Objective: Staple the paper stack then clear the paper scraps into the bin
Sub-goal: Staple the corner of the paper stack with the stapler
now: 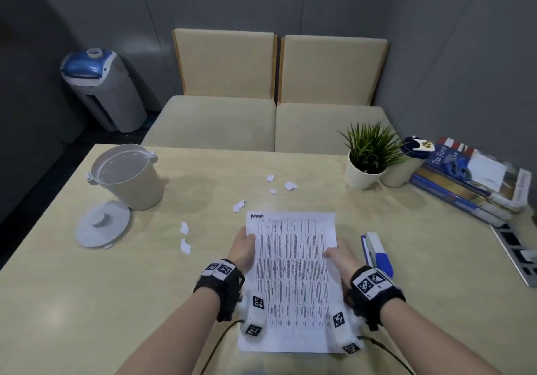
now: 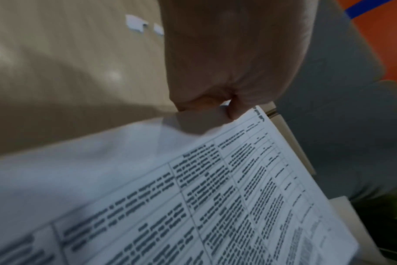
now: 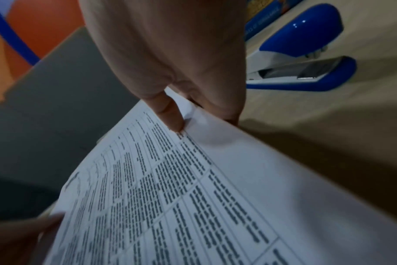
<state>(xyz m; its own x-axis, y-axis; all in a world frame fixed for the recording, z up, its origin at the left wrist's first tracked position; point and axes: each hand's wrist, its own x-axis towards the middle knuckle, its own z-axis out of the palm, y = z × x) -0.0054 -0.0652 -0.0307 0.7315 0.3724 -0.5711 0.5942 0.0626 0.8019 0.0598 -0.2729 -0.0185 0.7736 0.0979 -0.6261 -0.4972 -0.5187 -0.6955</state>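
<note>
Head view, left to right: left hand (image 1: 243,247) fingers pinching left edge of thin white printed paper stack (image 1: 290,281), lifted off beige worktop (image 1: 406,258); right hand (image 1: 338,255) pinching right edge. Light, floppy, slide-prone; best gripped near corner. Blue-white stapler (image 1: 377,254) just right.
</note>
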